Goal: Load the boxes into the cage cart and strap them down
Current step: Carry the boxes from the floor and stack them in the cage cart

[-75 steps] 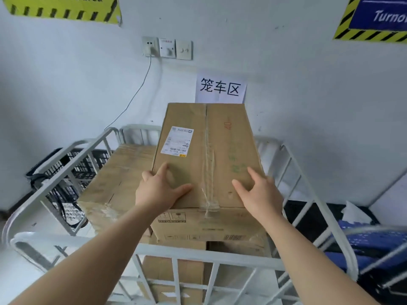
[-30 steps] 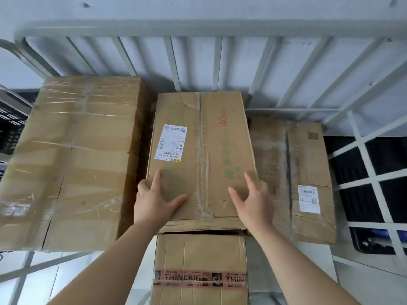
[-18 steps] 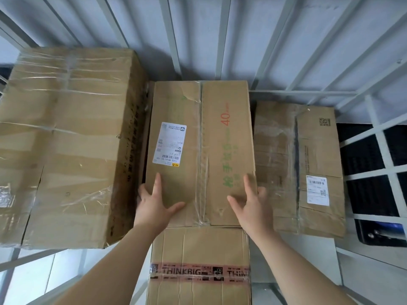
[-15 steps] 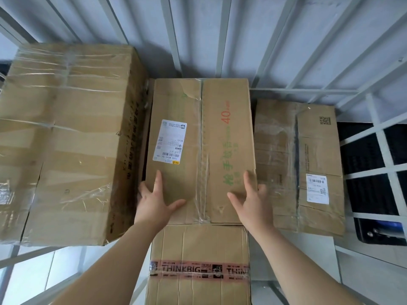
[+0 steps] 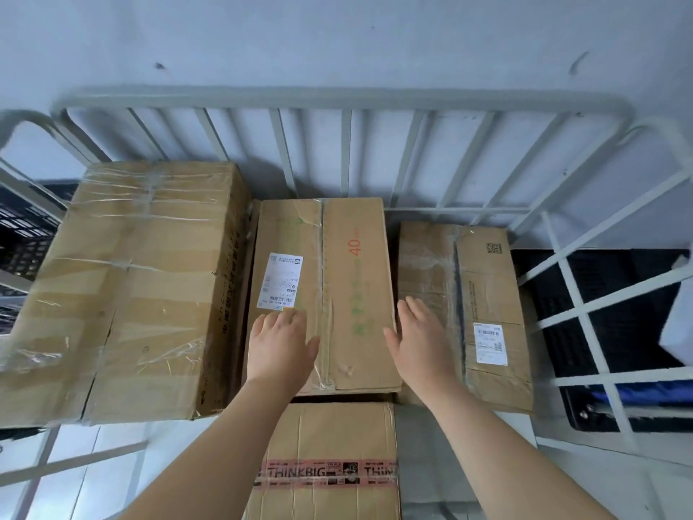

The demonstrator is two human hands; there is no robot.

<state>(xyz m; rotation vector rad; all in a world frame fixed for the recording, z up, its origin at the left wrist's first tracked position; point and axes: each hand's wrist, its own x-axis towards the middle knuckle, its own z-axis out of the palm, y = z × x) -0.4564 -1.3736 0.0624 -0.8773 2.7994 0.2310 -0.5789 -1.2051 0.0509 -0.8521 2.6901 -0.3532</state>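
Cardboard box (image 5: 350, 279): left hand (image 5: 279, 345) flat on top, right hand (image 5: 420, 341) flat at edge

One wide-angle camera, worn on the head, looks forward and steeply down into the cage cart (image 5: 348, 103) from its near side, facing the far wall (image 5: 337, 39). It sits close above the boxes: the middle box (image 5: 356, 287) fills the centre, both forearms (image 5: 210, 463) enter from the near edge, and the lens bows the cart's far rail.
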